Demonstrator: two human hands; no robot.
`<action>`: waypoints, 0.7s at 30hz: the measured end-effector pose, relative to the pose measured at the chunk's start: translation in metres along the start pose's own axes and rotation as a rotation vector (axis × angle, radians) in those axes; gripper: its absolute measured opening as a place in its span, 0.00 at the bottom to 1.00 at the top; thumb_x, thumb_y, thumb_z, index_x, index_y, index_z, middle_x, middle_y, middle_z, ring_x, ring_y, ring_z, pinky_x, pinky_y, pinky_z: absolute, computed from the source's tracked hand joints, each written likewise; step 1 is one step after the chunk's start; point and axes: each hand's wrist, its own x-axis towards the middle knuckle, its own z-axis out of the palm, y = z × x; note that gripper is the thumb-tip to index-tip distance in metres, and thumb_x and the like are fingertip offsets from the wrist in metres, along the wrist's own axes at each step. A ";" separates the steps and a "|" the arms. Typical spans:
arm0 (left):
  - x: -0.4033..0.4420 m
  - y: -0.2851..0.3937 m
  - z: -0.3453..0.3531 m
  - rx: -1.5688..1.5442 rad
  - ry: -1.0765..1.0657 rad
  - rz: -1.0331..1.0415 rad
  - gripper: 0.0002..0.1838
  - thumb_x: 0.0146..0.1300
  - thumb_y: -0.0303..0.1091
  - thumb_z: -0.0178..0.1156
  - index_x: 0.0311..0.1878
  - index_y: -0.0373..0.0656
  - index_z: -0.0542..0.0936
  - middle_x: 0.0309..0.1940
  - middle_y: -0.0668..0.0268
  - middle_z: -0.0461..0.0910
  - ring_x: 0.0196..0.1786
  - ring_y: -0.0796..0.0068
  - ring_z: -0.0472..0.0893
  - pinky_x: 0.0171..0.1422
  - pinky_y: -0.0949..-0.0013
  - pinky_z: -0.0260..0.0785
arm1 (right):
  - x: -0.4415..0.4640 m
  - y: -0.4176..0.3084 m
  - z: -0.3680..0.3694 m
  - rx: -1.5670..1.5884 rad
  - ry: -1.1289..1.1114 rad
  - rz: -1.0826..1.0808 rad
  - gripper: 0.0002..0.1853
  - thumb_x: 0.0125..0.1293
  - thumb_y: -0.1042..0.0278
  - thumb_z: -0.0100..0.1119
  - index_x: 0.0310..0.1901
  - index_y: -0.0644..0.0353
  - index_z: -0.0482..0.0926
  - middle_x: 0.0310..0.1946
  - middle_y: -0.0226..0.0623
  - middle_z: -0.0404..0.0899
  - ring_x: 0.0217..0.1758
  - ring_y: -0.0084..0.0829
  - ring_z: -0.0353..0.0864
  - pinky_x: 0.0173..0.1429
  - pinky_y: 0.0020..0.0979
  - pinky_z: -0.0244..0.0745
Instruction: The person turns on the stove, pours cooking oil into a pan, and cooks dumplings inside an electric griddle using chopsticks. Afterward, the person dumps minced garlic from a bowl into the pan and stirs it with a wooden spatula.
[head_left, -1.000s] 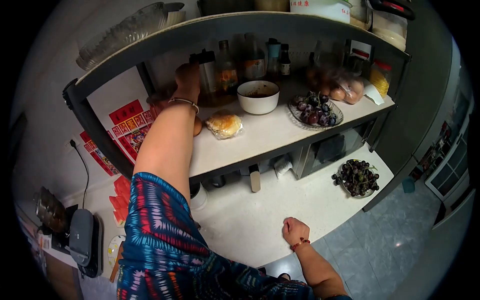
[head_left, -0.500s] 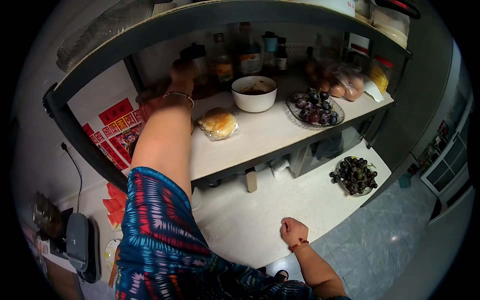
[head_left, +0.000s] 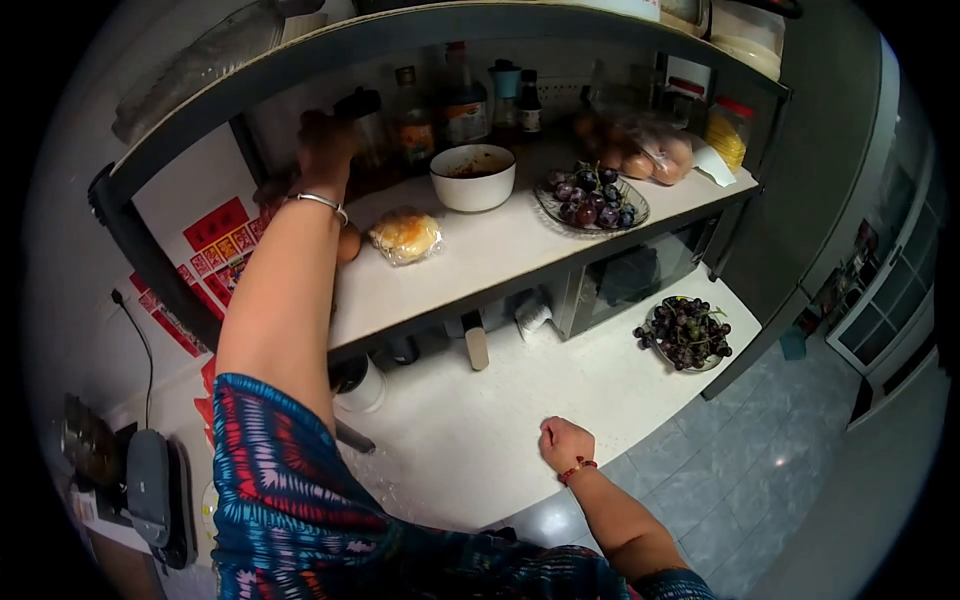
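So the left hand (head_left: 325, 145) is way up at the far left of the shelf (head_left: 480, 245), just left of the black-lidded jug (head_left: 371, 140). It's too dark back there for me to tell whether the fingers are apart or clamped on anything. Right hand (head_left: 567, 444) is down on the counter (head_left: 470, 450), fingers curled together, nothing visible in it.

What'd worry me is the round brown thing (head_left: 349, 243) right beside the left forearm. It looks like it'd roll, so an elbow drifting right could nudge it toward the near edge. Also, a wrist swinging right in that gloom might clip the jug, and the bottle (head_left: 415, 135) beside it could go too. The wrapped bun (head_left: 406, 236) and white bowl (head_left: 473, 179) are a bit further right, so I'd only fret about those on a big sweep.

Compared with half a second ago: the whole view has shifted a little, and the left hand sits slightly further left of the jug. More of the brown thing shows past the forearm, and more of the white canister (head_left: 362, 388) under the shelf. Right hand hasn't budged, same loose fist.
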 end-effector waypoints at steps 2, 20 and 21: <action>-0.032 0.028 -0.027 0.006 0.126 0.184 0.25 0.52 0.50 0.54 0.47 0.41 0.74 0.45 0.48 0.74 0.48 0.53 0.75 0.53 0.60 0.66 | -0.001 0.000 -0.002 -0.007 -0.026 -0.007 0.04 0.51 0.65 0.52 0.28 0.51 0.76 0.23 0.35 0.77 0.27 0.39 0.77 0.31 0.37 0.72; -0.481 -0.031 -0.177 -0.113 -0.378 0.072 0.24 0.46 0.30 0.61 0.48 0.38 0.67 0.48 0.54 0.68 0.53 0.54 0.66 0.59 0.59 0.57 | 0.008 0.050 0.015 0.747 -0.222 -0.067 0.17 0.57 0.65 0.58 0.15 0.57 0.66 0.13 0.22 0.64 0.18 0.17 0.58 0.23 0.23 0.57; -0.492 -0.041 -0.188 -0.102 -0.370 0.059 0.24 0.46 0.30 0.61 0.48 0.38 0.67 0.48 0.54 0.68 0.53 0.54 0.66 0.59 0.59 0.57 | 0.008 0.043 0.009 0.867 -0.246 0.025 0.17 0.59 0.66 0.56 0.15 0.57 0.65 0.12 0.22 0.63 0.19 0.16 0.58 0.23 0.22 0.56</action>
